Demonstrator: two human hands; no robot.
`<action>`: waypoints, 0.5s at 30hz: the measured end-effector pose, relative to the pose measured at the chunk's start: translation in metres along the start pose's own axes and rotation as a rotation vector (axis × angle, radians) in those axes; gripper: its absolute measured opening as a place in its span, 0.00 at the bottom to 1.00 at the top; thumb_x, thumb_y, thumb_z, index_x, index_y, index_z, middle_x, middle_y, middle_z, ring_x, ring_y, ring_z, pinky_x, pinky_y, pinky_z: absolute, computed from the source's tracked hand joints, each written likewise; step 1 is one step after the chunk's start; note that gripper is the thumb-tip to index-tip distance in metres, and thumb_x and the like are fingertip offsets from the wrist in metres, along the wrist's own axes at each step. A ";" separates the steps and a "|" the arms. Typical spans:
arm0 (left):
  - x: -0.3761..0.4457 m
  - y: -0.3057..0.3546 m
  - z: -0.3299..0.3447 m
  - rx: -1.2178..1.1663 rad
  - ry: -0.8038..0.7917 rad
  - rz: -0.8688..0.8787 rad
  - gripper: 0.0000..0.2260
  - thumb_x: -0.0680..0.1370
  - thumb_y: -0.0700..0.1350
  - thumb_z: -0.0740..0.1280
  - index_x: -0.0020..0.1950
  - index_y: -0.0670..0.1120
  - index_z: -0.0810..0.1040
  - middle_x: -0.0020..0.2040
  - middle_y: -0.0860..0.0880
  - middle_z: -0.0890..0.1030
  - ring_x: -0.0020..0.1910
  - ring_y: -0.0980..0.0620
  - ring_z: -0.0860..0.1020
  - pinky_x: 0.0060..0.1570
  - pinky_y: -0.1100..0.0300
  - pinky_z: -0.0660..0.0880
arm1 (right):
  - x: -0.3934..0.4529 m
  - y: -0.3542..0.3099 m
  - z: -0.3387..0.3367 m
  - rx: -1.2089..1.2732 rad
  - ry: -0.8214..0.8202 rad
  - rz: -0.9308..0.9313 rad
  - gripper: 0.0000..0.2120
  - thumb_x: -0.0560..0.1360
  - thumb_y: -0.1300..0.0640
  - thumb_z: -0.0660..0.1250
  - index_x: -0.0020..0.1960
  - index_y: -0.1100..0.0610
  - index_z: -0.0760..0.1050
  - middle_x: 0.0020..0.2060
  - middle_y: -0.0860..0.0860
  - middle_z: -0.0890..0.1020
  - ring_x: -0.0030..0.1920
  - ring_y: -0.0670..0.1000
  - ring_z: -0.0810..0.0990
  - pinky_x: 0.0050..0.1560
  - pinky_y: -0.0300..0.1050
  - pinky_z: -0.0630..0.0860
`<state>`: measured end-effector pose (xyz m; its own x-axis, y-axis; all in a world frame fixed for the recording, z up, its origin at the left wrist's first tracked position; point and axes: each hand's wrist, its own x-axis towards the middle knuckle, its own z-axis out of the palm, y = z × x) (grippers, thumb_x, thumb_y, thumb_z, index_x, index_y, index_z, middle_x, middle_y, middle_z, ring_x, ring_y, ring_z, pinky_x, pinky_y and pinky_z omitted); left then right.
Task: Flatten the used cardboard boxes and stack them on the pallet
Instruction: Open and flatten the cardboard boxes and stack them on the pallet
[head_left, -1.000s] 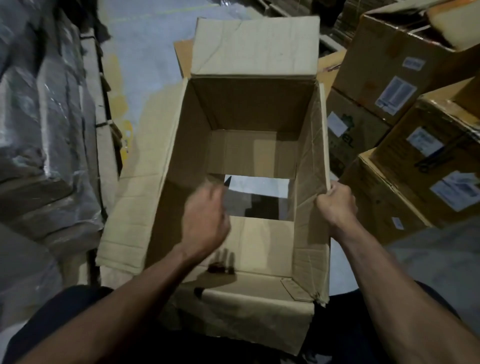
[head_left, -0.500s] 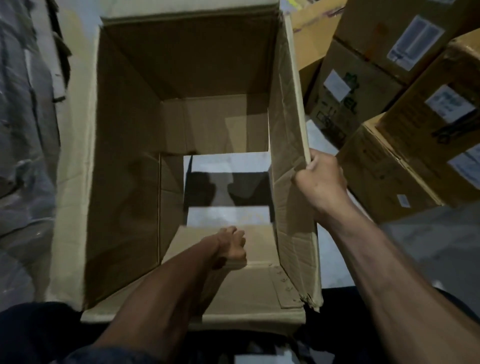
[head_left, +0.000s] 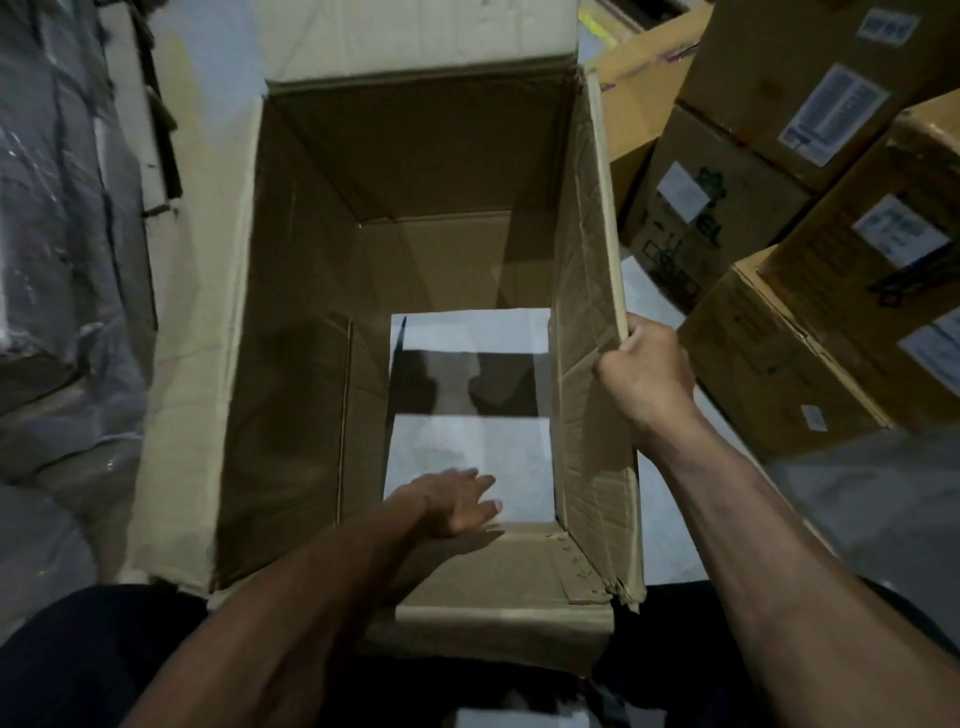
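A large brown cardboard box (head_left: 291, 322) stands open in front of me, its top flaps spread outward. Its bottom flaps are pushed apart, and the pale floor shows through the gap. My left hand (head_left: 452, 501) is deep inside the box with fingers straight, pressing the near bottom flap (head_left: 519, 566) down. My right hand (head_left: 647, 369) grips the top edge of the box's right wall (head_left: 587, 291), fingers curled over it.
Stacked labelled cardboard cartons (head_left: 810, 218) crowd the right side. Plastic-wrapped goods (head_left: 57, 218) line the left. Grey concrete floor (head_left: 857, 499) shows at the right, between me and the cartons.
My left hand has uncurled from a fist and pushed the near bottom flap further down, widening the gap onto the floor. The right hand keeps its grip on the right wall.
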<state>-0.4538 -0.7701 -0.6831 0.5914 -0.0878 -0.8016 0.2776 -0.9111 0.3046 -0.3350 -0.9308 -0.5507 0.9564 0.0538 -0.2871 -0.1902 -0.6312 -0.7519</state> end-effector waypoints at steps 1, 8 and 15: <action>-0.006 -0.002 -0.005 0.049 0.081 -0.001 0.28 0.84 0.60 0.52 0.82 0.51 0.53 0.82 0.47 0.53 0.80 0.45 0.52 0.78 0.45 0.51 | 0.001 0.001 0.001 0.003 -0.002 0.012 0.12 0.81 0.58 0.66 0.64 0.50 0.76 0.49 0.50 0.78 0.47 0.54 0.78 0.45 0.51 0.79; -0.074 -0.022 -0.063 0.441 0.625 -0.124 0.29 0.84 0.58 0.52 0.82 0.51 0.47 0.82 0.45 0.43 0.80 0.43 0.41 0.77 0.43 0.40 | -0.004 -0.002 0.004 -0.042 0.076 0.044 0.12 0.80 0.60 0.66 0.62 0.52 0.77 0.50 0.54 0.80 0.50 0.59 0.81 0.52 0.57 0.82; -0.125 -0.086 -0.094 -0.233 1.109 -0.490 0.40 0.75 0.48 0.71 0.80 0.43 0.52 0.80 0.38 0.56 0.77 0.37 0.57 0.75 0.40 0.58 | -0.005 -0.004 -0.005 0.018 0.134 0.077 0.10 0.81 0.59 0.64 0.61 0.52 0.77 0.51 0.55 0.80 0.51 0.58 0.80 0.54 0.58 0.81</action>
<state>-0.4803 -0.6426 -0.5603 0.6775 0.7352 -0.0220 0.7120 -0.6481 0.2703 -0.3385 -0.9326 -0.5435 0.9595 -0.0988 -0.2637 -0.2672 -0.6153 -0.7416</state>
